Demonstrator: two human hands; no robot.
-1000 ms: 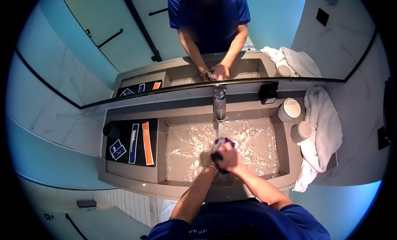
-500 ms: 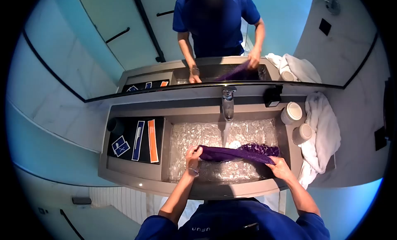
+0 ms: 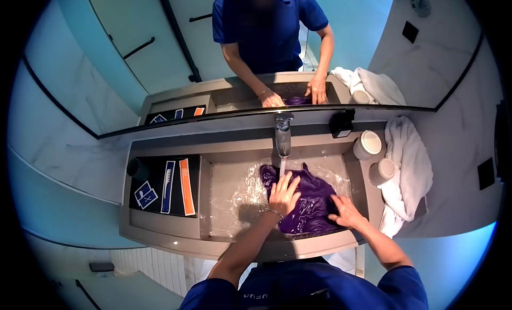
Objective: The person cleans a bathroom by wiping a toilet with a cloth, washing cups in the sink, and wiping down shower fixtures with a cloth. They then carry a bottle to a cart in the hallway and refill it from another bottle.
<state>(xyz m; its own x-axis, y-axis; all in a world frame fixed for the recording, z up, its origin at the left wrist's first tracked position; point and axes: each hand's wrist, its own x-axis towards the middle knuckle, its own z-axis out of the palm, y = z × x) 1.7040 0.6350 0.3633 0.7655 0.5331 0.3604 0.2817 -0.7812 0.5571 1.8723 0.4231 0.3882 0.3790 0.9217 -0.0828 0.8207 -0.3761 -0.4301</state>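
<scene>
1. Bathroom setup, pale marbled wall well off to the left and a wide mirror behind the faucet, so I'll use that faucet as the landmark for everything.
2. Main thing is a purple cloth, soaked and spread out in the basin, just below the faucet and mostly to its right. A stream of water is running down onto it.
3. Left hand is right under the faucet, laid on the cloth, fingers stretched out and a bit spread, not pinching anything.
4. Right hand sits lower and right of the faucet, touching the cloth's right edge, thumb apart from the fingers. Can't tell how hard either one is pressing.
5. My read: the step in hand is wetting and flattening the cloth under the flow. Shifting or lifting it from here would call for both hands to curl in and actually grab fabric, since wet cloth is probably heavy and slippery.
6. Further out, right of the faucet: a small black box, two lidded canisters, then a rumpled white towel.
7. Left of the faucet: a black tray with a comb packet and an orange packet, plus a dark cup at its corner.
</scene>
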